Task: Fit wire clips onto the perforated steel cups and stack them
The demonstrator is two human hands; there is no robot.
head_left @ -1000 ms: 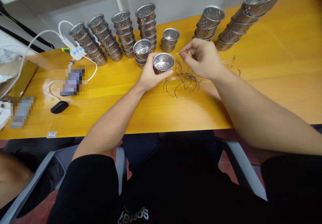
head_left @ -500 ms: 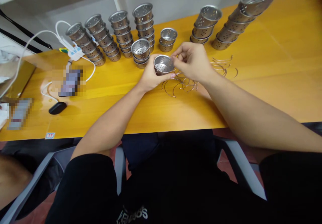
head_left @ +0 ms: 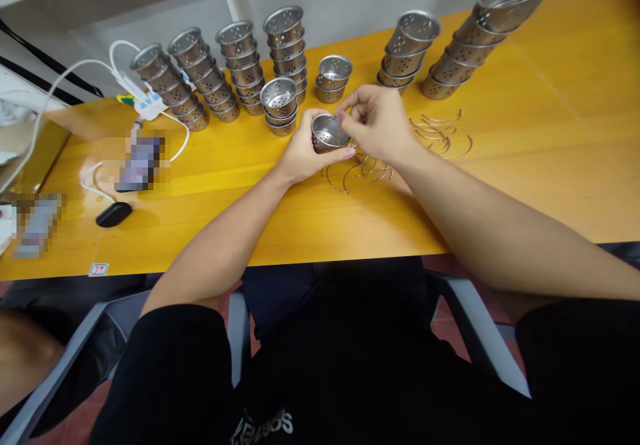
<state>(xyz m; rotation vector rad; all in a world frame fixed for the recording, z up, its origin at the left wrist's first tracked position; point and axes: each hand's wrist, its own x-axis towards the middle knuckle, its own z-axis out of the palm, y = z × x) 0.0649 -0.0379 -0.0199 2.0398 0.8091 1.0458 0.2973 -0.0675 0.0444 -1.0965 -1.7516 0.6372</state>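
Note:
My left hand (head_left: 303, 153) is wrapped round a small perforated metal cup (head_left: 327, 135), its mouth facing up and toward me. At the cup's right rim, my right hand (head_left: 374, 121) pinches thumb and forefinger together; what lies between these fingertips is too small to make out. Thin curved metal wires (head_left: 373, 168) lie loose on the table under and beside my hands. More of these wires (head_left: 440, 131) are scattered to the right of my right wrist. Just left of the held cup stands a short stack of like cups (head_left: 279, 101).
Several tall stacks of perforated cups (head_left: 240, 65) line the back left, and a leaning stack (head_left: 460, 55) stands back right. Left on the yellow table (head_left: 210, 205) are a blurred-out phone-like thing (head_left: 141, 165), white cables, a power strip (head_left: 150, 106) and a black oval device (head_left: 114, 215).
The held cup has shifted slightly right and down, tilting a little, with my left hand. My right fingertips have moved slightly left along its rim.

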